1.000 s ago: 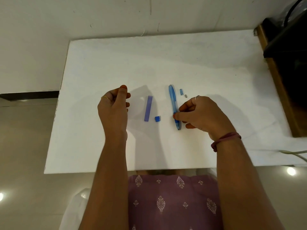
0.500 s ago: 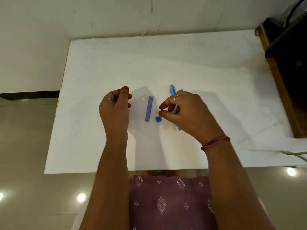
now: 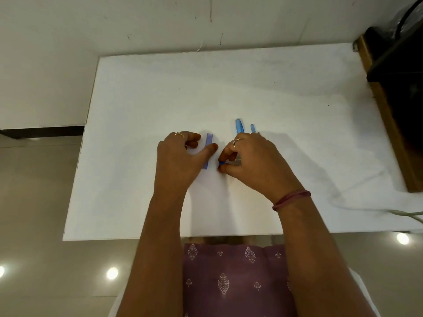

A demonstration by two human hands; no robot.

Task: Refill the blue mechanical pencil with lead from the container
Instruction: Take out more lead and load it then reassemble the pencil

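Note:
The blue mechanical pencil (image 3: 239,126) lies on the white table (image 3: 229,88), and only its far end shows beyond my right hand (image 3: 256,165). That hand pinches a small blue cap (image 3: 221,164) between thumb and forefinger, low over the table. The lead container (image 3: 208,139), a thin purple-blue strip, lies just left of the cap. My left hand (image 3: 180,156) has its thumb across the container's middle, with its fingers curled close on the container's left side. A small blue pencil part (image 3: 252,128) lies beside the pencil's far end.
A dark box on a wooden stand (image 3: 393,106) borders the table's right edge. A pale cable (image 3: 407,212) runs off the table's near right corner. The table's near edge lies just above my lap.
My right hand left the pencil, moved left and took hold of the small blue cap. My left hand moved right, and its thumb now lies over the lead container.

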